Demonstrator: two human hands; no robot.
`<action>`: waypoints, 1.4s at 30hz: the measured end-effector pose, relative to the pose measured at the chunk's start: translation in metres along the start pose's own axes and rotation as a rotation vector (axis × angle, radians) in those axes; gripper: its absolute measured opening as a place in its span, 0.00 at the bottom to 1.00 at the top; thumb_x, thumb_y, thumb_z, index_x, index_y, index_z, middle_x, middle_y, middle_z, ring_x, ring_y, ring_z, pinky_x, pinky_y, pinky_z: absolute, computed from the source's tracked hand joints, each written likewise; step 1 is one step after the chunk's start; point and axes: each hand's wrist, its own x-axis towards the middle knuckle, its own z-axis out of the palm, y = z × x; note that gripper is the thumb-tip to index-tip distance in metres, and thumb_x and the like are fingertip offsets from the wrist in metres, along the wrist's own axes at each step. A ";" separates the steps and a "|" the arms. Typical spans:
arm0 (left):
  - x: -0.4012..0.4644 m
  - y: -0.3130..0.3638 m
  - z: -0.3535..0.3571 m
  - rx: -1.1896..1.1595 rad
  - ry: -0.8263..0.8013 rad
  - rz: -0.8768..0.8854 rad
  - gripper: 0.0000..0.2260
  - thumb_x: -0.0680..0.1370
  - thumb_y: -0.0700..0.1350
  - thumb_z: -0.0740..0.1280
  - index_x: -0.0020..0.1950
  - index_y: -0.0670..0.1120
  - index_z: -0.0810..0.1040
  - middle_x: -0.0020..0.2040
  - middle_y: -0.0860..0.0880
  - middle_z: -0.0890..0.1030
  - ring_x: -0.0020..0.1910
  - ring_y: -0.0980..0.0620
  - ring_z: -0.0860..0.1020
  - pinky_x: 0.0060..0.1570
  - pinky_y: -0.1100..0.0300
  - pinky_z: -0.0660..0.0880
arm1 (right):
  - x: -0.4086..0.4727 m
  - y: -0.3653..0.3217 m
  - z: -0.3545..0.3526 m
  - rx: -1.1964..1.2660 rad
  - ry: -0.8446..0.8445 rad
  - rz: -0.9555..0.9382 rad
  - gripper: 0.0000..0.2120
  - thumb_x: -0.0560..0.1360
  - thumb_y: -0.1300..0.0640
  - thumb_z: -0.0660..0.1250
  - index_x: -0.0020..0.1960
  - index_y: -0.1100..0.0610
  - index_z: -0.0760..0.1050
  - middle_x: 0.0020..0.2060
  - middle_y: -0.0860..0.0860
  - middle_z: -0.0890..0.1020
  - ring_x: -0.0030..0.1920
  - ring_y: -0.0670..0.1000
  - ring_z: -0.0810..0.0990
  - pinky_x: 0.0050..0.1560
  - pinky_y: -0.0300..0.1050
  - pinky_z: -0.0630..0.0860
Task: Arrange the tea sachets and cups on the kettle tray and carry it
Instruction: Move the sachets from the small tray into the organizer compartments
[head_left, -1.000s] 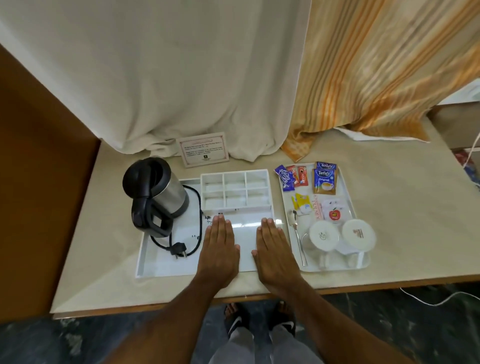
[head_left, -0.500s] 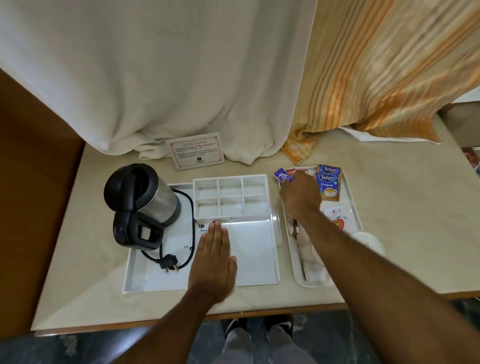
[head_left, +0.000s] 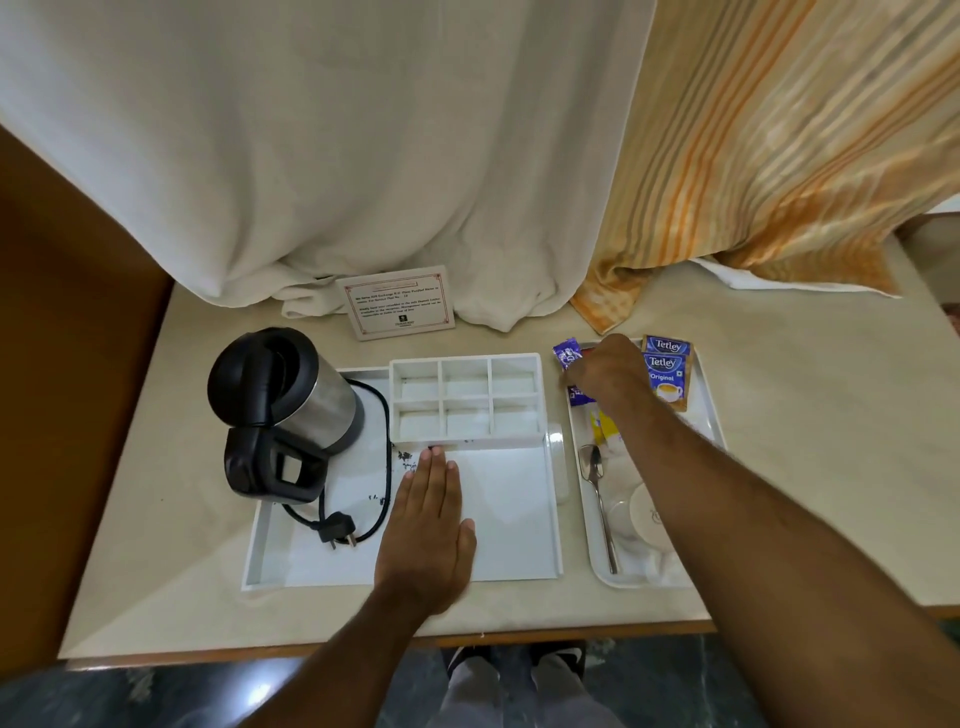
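Left hand (head_left: 426, 525) lies flat and open on the kettle tray (head_left: 519, 519), lower middle. Right hand (head_left: 605, 376) covers the sachets (head_left: 666, 371) at right; can't tell its grip.

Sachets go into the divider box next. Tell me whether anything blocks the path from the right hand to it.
Nothing visible does. The right hand sits over the sachets; the divider box lies just left, compartments empty.

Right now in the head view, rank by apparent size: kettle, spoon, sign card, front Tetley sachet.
1. kettle
2. sign card
3. spoon is longer than the sachet but thin, so their order is unsure
4. front Tetley sachet, partly hidden by the right hand
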 end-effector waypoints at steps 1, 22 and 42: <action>0.000 0.000 0.000 -0.002 0.004 0.001 0.31 0.81 0.55 0.46 0.80 0.42 0.43 0.81 0.42 0.40 0.79 0.46 0.37 0.78 0.46 0.48 | 0.002 -0.001 -0.002 0.015 -0.035 0.019 0.32 0.61 0.53 0.81 0.59 0.61 0.73 0.54 0.57 0.81 0.50 0.58 0.80 0.36 0.44 0.70; 0.000 0.003 -0.003 -0.036 0.030 0.004 0.32 0.80 0.53 0.51 0.80 0.39 0.49 0.81 0.40 0.47 0.80 0.45 0.41 0.77 0.46 0.49 | -0.081 -0.094 0.089 0.150 -0.195 -0.583 0.13 0.63 0.52 0.80 0.45 0.52 0.81 0.39 0.47 0.82 0.40 0.48 0.80 0.38 0.42 0.74; 0.000 0.004 -0.007 -0.027 -0.006 -0.017 0.32 0.80 0.55 0.48 0.80 0.41 0.45 0.81 0.43 0.42 0.79 0.47 0.38 0.78 0.47 0.47 | -0.081 -0.085 0.085 -0.123 -0.072 -0.756 0.20 0.65 0.47 0.78 0.52 0.53 0.77 0.46 0.51 0.83 0.44 0.51 0.80 0.40 0.43 0.72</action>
